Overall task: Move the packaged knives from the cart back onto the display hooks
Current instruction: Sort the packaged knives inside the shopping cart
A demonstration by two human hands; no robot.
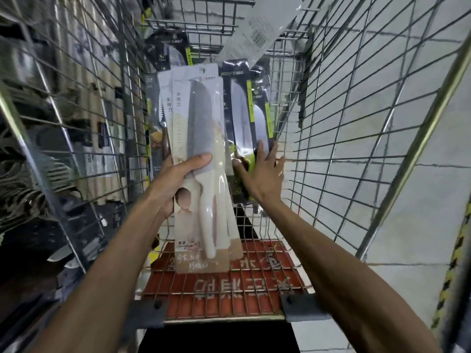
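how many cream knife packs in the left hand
2 for sure: the front cream pack gripped by the left hand, and a second pack fanned behind it, peeking out at its left edge. More may be hidden behind.

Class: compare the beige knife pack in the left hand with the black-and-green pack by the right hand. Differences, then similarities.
Colour: the beige pack has a pale card and cream handle; the black-and-green pack is dark with lime strips. Hold: the left hand grips the beige pack; the right hand only touches the black-and-green pack, which stands in the cart. Shared: both show a broad blade through clear plastic.
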